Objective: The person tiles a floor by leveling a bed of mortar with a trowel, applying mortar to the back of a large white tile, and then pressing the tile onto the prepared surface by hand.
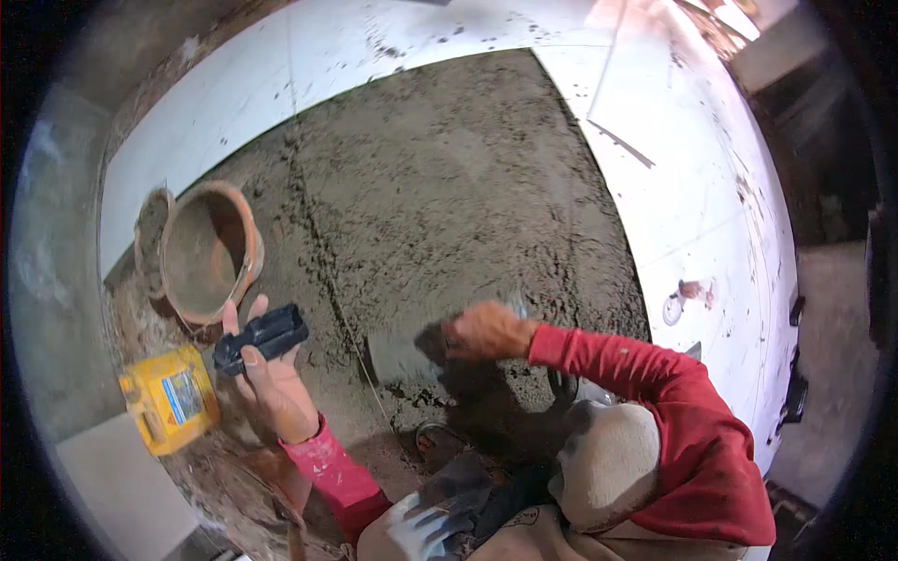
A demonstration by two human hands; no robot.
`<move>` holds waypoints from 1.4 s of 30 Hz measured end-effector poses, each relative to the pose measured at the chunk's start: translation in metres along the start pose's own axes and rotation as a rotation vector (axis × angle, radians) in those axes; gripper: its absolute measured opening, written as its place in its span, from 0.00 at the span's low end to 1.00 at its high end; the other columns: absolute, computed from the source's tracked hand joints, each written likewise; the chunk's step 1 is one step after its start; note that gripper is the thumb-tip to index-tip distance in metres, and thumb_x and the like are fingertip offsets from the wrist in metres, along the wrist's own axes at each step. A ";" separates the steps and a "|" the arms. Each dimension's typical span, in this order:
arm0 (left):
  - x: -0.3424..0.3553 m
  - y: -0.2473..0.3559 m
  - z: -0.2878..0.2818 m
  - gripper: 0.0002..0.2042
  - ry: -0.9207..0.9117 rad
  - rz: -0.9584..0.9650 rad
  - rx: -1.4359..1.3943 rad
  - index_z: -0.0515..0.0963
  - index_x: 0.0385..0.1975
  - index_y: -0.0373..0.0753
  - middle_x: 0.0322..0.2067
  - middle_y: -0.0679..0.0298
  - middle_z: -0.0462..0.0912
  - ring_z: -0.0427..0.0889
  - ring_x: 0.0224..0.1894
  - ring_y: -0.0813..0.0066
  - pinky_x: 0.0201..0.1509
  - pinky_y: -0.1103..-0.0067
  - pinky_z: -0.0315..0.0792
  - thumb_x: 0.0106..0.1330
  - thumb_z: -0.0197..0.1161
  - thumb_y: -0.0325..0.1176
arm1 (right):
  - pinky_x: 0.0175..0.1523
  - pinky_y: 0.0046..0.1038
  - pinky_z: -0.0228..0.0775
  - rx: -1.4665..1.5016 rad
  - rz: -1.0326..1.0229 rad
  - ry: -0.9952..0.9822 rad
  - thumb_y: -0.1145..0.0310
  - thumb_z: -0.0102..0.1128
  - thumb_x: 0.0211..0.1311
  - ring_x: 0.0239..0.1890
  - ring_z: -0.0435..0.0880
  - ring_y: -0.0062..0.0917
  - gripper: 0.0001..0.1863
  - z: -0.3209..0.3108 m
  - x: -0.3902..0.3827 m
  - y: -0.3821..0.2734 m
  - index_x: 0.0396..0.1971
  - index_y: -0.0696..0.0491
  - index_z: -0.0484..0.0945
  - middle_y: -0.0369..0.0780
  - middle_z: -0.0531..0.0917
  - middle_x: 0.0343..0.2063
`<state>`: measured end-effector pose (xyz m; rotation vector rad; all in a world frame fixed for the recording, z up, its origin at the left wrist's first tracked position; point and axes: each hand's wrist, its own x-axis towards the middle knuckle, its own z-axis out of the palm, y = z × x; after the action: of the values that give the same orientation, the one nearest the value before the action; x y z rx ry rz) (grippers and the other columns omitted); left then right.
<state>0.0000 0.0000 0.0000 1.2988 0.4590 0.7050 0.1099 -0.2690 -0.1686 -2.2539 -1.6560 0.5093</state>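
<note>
My left hand (pixel 281 393), raised at the lower left, is closed on a black oblong object (pixel 262 338), held between thumb and fingers. My right hand (pixel 491 332), in a red sleeve, grips what looks like a trowel handle; its broad metal blade (pixel 398 355) is motion-blurred on the wet grey mortar bed (pixel 430 178). A thin string (pixel 365 365) runs along the bed's left part. Part of a sandalled foot (pixel 435 439) shows below the blade.
White tiles (pixel 196 159) border the mortar at back and right. Two tubs (pixel 245 234) stand at left, above a yellow jerrycan (pixel 168 402). A grey wall (pixel 61 215) is at far left. A thin strip (pixel 617 140) and small object (pixel 690 292) lie on the right tiles.
</note>
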 end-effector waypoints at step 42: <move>-0.092 0.008 0.252 0.23 -1.093 -0.510 0.319 0.59 0.64 0.42 0.41 0.62 0.73 0.79 0.40 0.70 0.44 0.75 0.77 0.78 0.44 0.50 | 0.48 0.42 0.70 0.165 1.111 0.929 0.54 0.63 0.63 0.41 0.79 0.43 0.19 -0.032 -0.345 -0.039 0.39 0.57 0.76 0.50 0.79 0.37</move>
<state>0.1015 -0.2413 0.0574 1.5661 -0.0230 -0.5472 -0.0030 -0.5884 -0.0860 -2.4681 0.1172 -0.2135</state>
